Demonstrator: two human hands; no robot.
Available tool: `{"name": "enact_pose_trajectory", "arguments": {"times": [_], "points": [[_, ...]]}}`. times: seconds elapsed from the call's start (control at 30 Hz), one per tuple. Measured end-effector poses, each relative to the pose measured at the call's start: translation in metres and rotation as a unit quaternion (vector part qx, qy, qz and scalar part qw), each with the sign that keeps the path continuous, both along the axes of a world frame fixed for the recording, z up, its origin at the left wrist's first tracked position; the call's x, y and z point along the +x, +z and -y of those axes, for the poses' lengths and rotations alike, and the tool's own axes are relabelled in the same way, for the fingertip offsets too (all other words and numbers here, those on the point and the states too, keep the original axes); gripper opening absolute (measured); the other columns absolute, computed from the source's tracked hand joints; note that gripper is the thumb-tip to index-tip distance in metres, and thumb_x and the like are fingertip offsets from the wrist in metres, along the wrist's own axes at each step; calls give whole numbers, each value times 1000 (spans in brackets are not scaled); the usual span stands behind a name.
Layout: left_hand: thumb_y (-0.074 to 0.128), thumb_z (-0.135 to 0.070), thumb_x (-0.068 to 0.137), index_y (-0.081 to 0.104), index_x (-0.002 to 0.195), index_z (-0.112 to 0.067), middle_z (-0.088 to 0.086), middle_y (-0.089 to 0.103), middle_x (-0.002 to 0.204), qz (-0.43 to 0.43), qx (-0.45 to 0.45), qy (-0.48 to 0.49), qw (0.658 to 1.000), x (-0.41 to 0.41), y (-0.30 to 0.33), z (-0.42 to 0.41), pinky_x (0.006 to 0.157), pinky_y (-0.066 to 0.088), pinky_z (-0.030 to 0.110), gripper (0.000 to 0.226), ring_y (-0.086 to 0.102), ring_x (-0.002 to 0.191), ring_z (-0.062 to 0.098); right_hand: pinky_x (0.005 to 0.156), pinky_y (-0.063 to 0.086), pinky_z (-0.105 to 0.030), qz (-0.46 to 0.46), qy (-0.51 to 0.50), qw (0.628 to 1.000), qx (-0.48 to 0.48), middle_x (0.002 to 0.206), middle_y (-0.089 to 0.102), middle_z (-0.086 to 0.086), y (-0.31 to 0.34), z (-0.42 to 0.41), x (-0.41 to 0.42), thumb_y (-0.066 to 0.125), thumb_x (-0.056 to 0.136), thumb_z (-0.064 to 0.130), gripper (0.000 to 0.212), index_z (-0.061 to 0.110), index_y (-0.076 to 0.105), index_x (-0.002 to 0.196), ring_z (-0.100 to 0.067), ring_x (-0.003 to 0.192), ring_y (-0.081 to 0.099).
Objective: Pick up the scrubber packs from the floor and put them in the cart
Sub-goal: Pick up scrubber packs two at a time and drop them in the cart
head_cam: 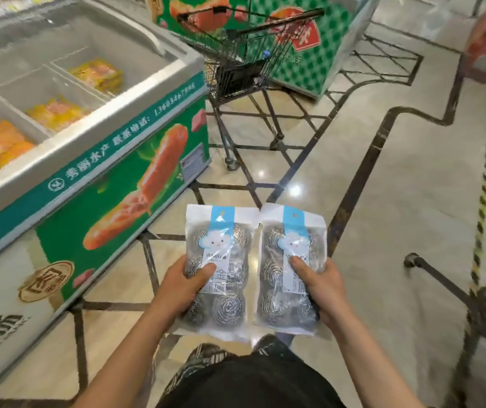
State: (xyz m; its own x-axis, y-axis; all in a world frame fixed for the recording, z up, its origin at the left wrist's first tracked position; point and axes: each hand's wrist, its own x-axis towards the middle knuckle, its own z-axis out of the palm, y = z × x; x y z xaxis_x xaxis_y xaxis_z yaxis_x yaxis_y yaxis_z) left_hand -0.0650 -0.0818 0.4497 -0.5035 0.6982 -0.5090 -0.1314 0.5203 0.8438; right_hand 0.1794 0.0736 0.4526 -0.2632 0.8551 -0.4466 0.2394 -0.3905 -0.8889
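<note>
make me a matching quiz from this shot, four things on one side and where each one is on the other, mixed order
Things:
1. left pack
2. right pack
3. cart
4. yellow bags

Places:
a. inside the freezer
b. held in the right hand
c. standing on the floor past the freezer's end
d. held in the left hand

Pairs: 1-d, 2-b, 3-c, 4-a

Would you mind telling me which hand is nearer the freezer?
Left. The left hand holds its pack beside the freezer; the right hand is farther out over the open floor.
</note>
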Motion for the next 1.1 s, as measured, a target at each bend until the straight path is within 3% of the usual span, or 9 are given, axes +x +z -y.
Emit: {"name": "enact_pose_trajectory", "arguments": {"times": [0.1,0.23,0.3,0.43,0.57,0.67,0.9,1.03,1.1], "points": [[75,-30,92,70,116,-22,-8,81,103,-1,0,-31,1000,53,-9,-34,89,61,40,26,77,93,12,85,65,-47,-7,-42,999,-8,99,83,-4,-8,-23,57,85,86,18,28,17,74,111,-26,92,80],[74,-29,93,70,115,-20,-7,81,99,-25,10,-87,996,114,-12,-83,75,56,22,24,76,92,8,88,63,-56,-13,-101,995,-16,107,81,-9,-13,-47,131,91,79,28,52,13,69,123,-29,95,80],[74,-30,93,70,114,-20,-9,80,97,-32,16,-123,992,139,-5,-107,71,54,18,23,75,89,4,87,63,-55,-12,-129,991,-13,105,82,-9,-12,-54,165,90,81,24,47,12,69,121,-29,93,80],[76,-40,90,69,115,-23,-4,78,104,-59,14,-195,979,186,0,-153,86,59,37,32,74,97,14,84,64,-52,-21,-194,981,-3,102,82,-10,-5,-61,224,87,84,18,38,10,71,118,-30,92,80],[74,-36,92,67,115,-26,-3,79,104,-42,3,-270,962,233,1,-199,90,60,45,26,76,95,16,67,64,-32,-44,-284,958,-2,101,82,-7,-6,-58,274,84,87,14,34,13,70,118,-24,90,80],[72,-33,94,66,113,-27,-1,79,103,-49,7,-330,943,276,3,-239,87,61,42,21,76,92,15,66,62,-26,-55,-355,933,-4,103,82,-3,-10,-56,310,84,86,15,35,15,70,117,-20,92,80],[72,-25,95,71,106,-20,-3,81,93,-41,25,-489,871,400,1,-343,78,63,38,12,78,83,15,93,62,-45,-62,-522,850,-32,111,81,-1,-23,-70,405,92,78,31,56,20,66,127,-20,99,79],[73,-35,93,70,112,-19,-2,82,93,-16,29,-570,821,482,-1,-404,80,64,40,26,78,83,13,89,62,-39,-55,-592,803,-31,108,82,-1,-18,-86,457,84,87,16,38,18,70,123,-18,98,79],[73,-37,92,69,107,-24,-6,81,88,-7,28,-604,796,524,-6,-437,75,64,32,20,77,79,5,86,63,-37,-52,-630,774,-28,108,82,-2,-16,-94,482,82,88,14,37,14,70,123,-20,99,79]]}}
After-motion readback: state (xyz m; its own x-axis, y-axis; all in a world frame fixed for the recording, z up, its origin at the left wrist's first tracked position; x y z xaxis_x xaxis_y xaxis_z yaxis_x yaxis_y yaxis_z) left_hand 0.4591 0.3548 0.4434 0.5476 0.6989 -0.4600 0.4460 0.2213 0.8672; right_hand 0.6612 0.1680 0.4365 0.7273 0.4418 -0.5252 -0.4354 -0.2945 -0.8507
